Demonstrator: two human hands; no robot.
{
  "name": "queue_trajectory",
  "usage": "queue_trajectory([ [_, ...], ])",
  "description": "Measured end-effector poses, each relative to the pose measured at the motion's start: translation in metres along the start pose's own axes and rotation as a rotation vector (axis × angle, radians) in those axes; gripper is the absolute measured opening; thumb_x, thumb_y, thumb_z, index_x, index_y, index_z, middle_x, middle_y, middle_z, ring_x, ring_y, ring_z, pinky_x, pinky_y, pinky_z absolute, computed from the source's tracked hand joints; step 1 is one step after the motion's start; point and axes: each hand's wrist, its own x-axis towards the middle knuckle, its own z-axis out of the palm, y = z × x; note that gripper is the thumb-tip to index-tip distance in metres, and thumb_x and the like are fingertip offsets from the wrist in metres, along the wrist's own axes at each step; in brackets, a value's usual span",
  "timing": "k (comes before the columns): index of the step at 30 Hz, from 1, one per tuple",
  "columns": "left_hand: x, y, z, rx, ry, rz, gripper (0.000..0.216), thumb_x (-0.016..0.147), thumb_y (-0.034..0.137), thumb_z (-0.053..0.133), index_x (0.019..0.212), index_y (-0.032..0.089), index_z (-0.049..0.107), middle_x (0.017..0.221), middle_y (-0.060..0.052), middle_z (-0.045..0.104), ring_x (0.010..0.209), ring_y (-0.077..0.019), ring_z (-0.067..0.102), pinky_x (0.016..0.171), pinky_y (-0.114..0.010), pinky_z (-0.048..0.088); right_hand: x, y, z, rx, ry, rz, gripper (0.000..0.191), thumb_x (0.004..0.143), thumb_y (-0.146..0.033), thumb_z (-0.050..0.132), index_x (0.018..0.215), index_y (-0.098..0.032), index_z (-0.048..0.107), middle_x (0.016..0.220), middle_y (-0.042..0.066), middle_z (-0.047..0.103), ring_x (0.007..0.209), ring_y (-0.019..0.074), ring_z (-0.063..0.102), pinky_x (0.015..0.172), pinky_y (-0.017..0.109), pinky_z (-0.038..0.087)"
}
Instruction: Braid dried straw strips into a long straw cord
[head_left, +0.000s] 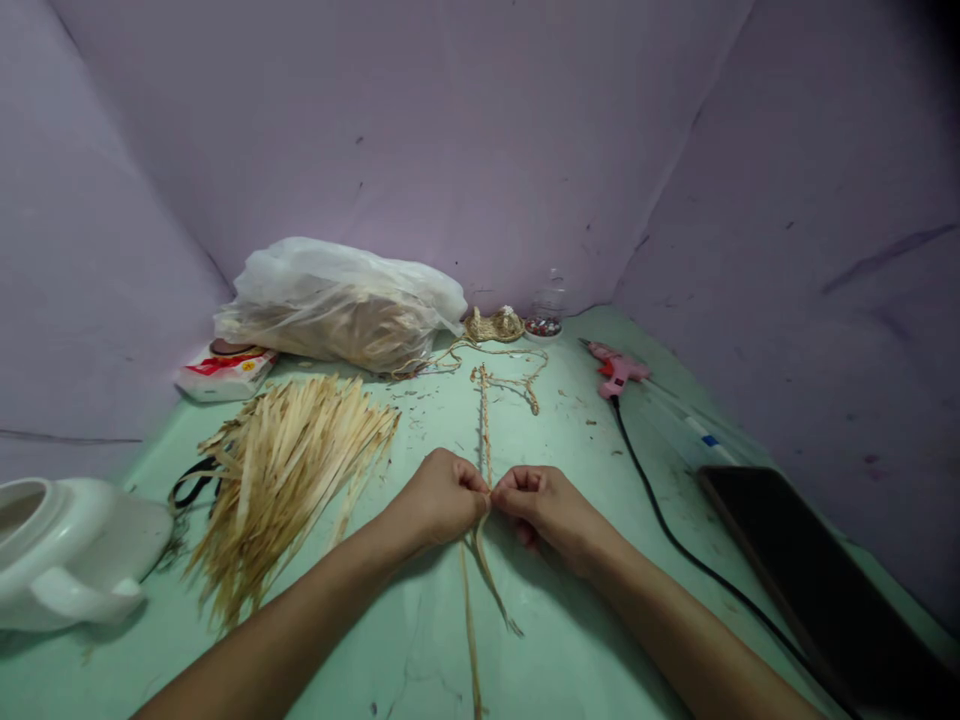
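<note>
A thin braided cord (485, 420) of straw-coloured fibre runs away from me along the middle of the green table. My left hand (450, 495) pinches the near end of the braid between thumb and finger. Right against it, my right hand (536, 500) pinches the same spot, its fingers curled. Below the hands, loose fibre strands (487, 570) hang toward me, one of them reaching the bottom edge of the view. The exact crossing of the strands is hidden by my fingertips.
Left lie a bundle of dry fibre strips (292, 470), a white ceramic pot (82, 550) and a small box (225, 375). Behind are a plastic bag (345, 300), a woven piece (495, 325) and a bead container (544, 325). Right are a pink glue gun (619, 370), its cord (675, 540) and a dark phone (810, 580).
</note>
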Motion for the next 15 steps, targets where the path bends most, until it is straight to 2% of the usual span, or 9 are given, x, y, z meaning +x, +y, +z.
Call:
queue_trajectory([
  [5, -0.004, 0.001, -0.002, 0.304, 0.056, 0.098, 0.016, 0.059, 0.017, 0.046, 0.054, 0.013, 0.060, 0.048, 0.000, 0.048, 0.049, -0.0095, 0.041, 0.047, -0.021, 0.028, 0.001, 0.003, 0.002, -0.006, 0.005, 0.001, 0.008, 0.060, -0.018, 0.050, 0.057, -0.018, 0.043, 0.033, -0.010, 0.037, 0.028, 0.0043, 0.033, 0.027, 0.015, 0.022],
  [11, -0.033, 0.017, 0.001, 0.667, 0.172, 0.050, 0.020, 0.068, 0.025, 0.045, 0.064, 0.020, 0.064, 0.063, -0.005, 0.061, 0.060, -0.0157, 0.053, 0.053, -0.025, 0.031, -0.003, 0.001, 0.004, 0.038, -0.008, 0.013, 0.008, 0.061, -0.020, 0.049, 0.057, -0.018, 0.043, 0.037, -0.008, 0.043, 0.029, 0.0050, 0.038, 0.028, 0.015, 0.025],
  [15, -0.054, 0.027, 0.017, 0.779, 0.131, 0.036, 0.024, 0.071, 0.018, 0.041, 0.077, 0.020, 0.064, 0.071, -0.008, 0.062, 0.069, -0.0199, 0.056, 0.062, -0.029, 0.036, -0.007, 0.000, 0.005, 0.074, -0.023, 0.014, 0.005, 0.061, -0.019, 0.048, 0.058, -0.017, 0.045, 0.040, -0.006, 0.048, 0.031, 0.0055, 0.041, 0.027, 0.015, 0.024],
])
